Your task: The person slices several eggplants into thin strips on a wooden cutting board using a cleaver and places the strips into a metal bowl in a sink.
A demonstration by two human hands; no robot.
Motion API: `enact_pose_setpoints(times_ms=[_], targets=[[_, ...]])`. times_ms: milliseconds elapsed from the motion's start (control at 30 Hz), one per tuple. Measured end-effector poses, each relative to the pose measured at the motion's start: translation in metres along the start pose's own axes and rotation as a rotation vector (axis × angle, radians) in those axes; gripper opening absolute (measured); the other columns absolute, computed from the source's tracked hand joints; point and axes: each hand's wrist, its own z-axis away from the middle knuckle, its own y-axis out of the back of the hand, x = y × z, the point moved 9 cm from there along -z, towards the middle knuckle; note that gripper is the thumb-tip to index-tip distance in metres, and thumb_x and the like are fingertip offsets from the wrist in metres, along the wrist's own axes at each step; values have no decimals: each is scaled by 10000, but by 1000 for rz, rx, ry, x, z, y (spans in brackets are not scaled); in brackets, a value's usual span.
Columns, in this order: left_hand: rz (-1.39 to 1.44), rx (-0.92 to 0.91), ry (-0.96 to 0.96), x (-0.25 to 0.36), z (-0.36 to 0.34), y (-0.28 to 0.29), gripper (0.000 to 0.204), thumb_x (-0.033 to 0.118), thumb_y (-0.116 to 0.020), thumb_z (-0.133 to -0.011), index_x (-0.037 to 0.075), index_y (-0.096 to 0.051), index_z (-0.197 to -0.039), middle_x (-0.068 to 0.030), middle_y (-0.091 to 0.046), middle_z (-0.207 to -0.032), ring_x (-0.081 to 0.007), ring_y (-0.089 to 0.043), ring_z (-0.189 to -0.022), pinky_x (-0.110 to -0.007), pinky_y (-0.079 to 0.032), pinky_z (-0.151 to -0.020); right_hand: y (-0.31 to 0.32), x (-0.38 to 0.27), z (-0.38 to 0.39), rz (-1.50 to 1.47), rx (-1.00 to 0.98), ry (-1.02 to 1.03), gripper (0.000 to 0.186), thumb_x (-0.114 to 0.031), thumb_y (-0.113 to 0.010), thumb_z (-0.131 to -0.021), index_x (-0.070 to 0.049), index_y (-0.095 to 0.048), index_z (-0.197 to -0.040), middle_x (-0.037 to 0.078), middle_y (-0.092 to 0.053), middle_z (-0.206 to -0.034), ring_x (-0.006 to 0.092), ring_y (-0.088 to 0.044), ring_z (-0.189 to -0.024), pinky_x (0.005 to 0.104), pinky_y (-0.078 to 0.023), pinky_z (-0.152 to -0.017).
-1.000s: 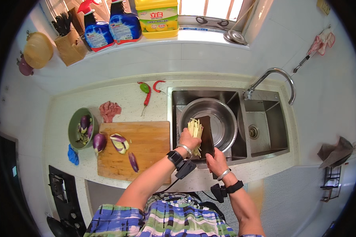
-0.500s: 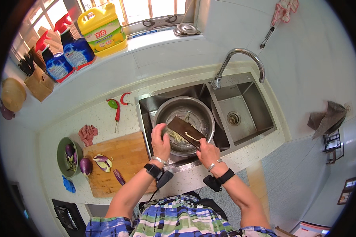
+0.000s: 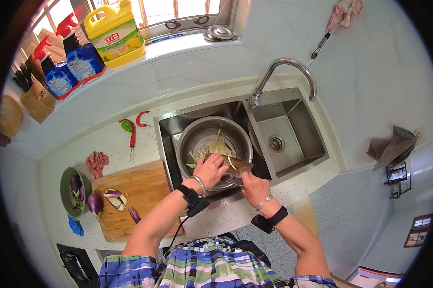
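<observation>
My right hand [image 3: 256, 187] grips the handle end of a dark-bladed cleaver [image 3: 240, 167], which is tilted over the near side of a round metal basin [image 3: 181, 149]. One pale strip clings to the blade. My left hand [image 3: 210, 172] lies with its fingers stretched over the blade's left part, holding nothing that I can see. Pale cut strips [image 3: 219, 145], probably eggplant, lie in the basin around the fingers. The basin stands in the larger left bowl of the steel sink [image 3: 166, 122]. My hands hide its near part.
Left of the sink, a wooden cutting board [image 3: 146, 192] bears cut eggplant pieces [image 3: 115, 199]. Beside it are an eggplant [image 3: 95, 204], a green bowl [image 3: 65, 194], a pink cloth [image 3: 97, 163] and red chillies [image 3: 133, 138]. A curved faucet [image 3: 286, 61] rises behind the sink.
My left hand has moved from the basin's left side onto the blade. The cleaver has come lower and nearer to me. More strips show in the basin.
</observation>
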Motion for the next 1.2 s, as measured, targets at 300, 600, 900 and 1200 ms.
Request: enact_pose_setpoints(times_ms=[300,600,900,1200], targets=[[431,499,138,-46,5,25,398,52,-457,-849,-26,-415,-1238,-235,-448,-1272,-352,-427,-1197,-375,-364,-994,8,54,6,-366,-13,-275,247,-138,-663,-697,-48,-534,-887,152,-616,-711,332,-605,-680,392,-485,-600],[320,358,-291,29,6,-2,646,-128,-419,-713,-25,-296,-1338,-236,-297,-1390,-364,-341,-1265,-380,-296,-1046,-20,41,-7,-1331,-92,-569,151,-88,-545,-836,-48,-430,-747,42,-514,-574,94,-453,-410,252,-383,-364],[260,461,4,-24,4,5,561,-101,-450,-696,-27,-385,-1248,-260,-350,-1331,-400,-376,-1214,-394,-331,-1011,-16,44,-11,-846,36,-385,157,-120,-588,-792,-20,-473,-829,86,-529,-574,177,-504,-458,311,-426,-439],[93,538,-395,48,36,47,369,69,-566,-759,56,-538,-1127,-111,-525,-1174,-274,-484,-1125,-443,-306,-1007,-3,21,-17,-195,67,-201,340,-132,-693,-677,-61,-496,-945,150,-618,-774,343,-605,-692,410,-482,-574]])
